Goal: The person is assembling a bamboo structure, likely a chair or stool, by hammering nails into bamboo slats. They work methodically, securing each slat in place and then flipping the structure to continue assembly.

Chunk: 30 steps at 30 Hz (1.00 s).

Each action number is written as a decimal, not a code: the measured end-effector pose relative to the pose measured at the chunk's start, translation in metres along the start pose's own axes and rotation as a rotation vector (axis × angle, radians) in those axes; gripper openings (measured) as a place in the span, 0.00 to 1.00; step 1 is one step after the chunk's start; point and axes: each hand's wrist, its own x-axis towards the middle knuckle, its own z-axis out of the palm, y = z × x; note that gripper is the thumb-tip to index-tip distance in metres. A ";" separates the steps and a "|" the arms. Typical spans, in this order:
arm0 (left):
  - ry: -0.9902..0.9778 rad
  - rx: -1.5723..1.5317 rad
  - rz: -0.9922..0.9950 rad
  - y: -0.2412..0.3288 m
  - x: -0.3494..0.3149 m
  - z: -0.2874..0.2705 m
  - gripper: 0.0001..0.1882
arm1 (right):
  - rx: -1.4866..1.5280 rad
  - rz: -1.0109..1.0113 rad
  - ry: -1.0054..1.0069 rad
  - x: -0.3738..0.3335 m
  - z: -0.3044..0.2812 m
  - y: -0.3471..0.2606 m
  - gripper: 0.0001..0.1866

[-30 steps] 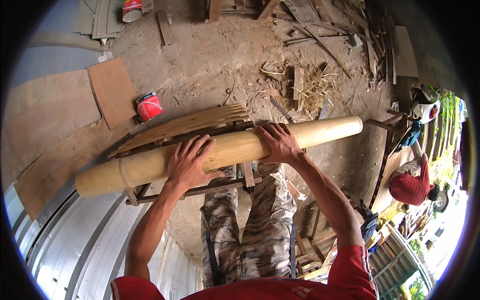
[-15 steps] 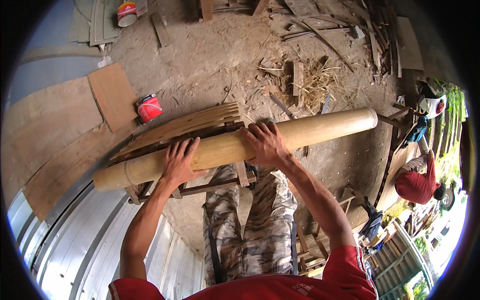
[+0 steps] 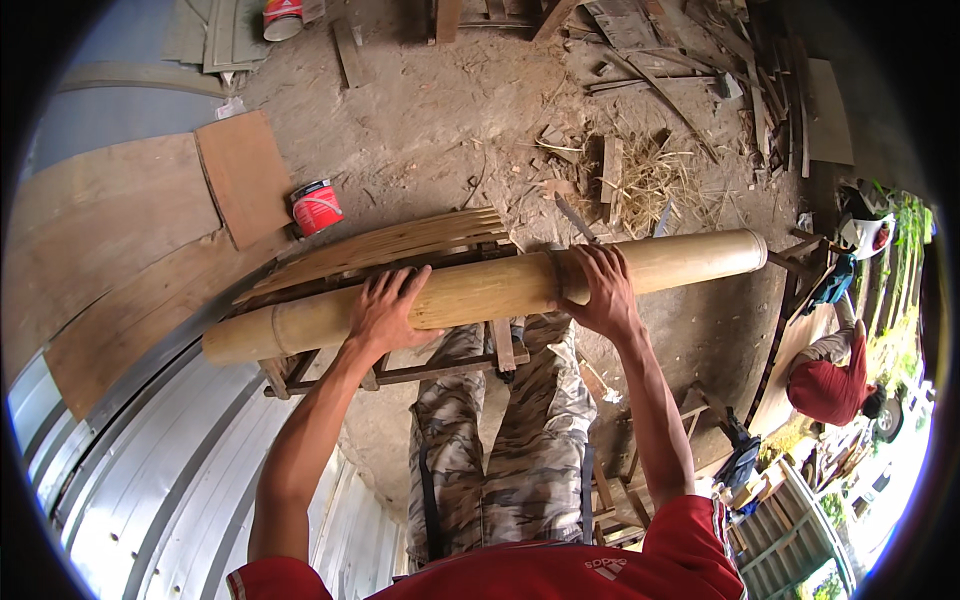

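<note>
A thick, pale yellow bamboo pole [image 3: 480, 290] lies across in front of me, its right end tilted farther away. My left hand [image 3: 388, 312] grips it left of the middle, fingers curved over the top and thumb stretched along the near side. My right hand [image 3: 605, 290] holds it just right of a dark node ring, fingers over the top and thumb on the near side. Beneath the pole stands a low wooden frame [image 3: 430, 370]. Several split bamboo slats [image 3: 385, 248] lie along the pole's far side. The pole's underside is hidden.
A red can [image 3: 317, 208] stands beyond the slats, near plywood sheets [image 3: 245, 180]. A long blade [image 3: 574, 217] lies past the pole, by straw shavings [image 3: 655, 180]. Corrugated metal [image 3: 170, 450] runs at lower left. Another person in a red top [image 3: 828, 388] is at far right.
My right hand has moved right along the pole, uncovering the dark node ring. My left hand has shifted slightly right. The whole view has shifted a little.
</note>
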 end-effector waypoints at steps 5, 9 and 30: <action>-0.003 -0.018 -0.011 0.005 -0.001 0.001 0.58 | -0.140 0.066 -0.087 -0.008 0.007 -0.022 0.65; -0.002 -0.020 -0.025 0.005 0.002 0.006 0.58 | -0.169 0.107 -0.126 -0.005 0.010 -0.019 0.64; 0.302 -0.018 0.048 0.020 0.008 0.040 0.63 | -0.179 0.005 -0.223 0.006 0.026 -0.032 0.59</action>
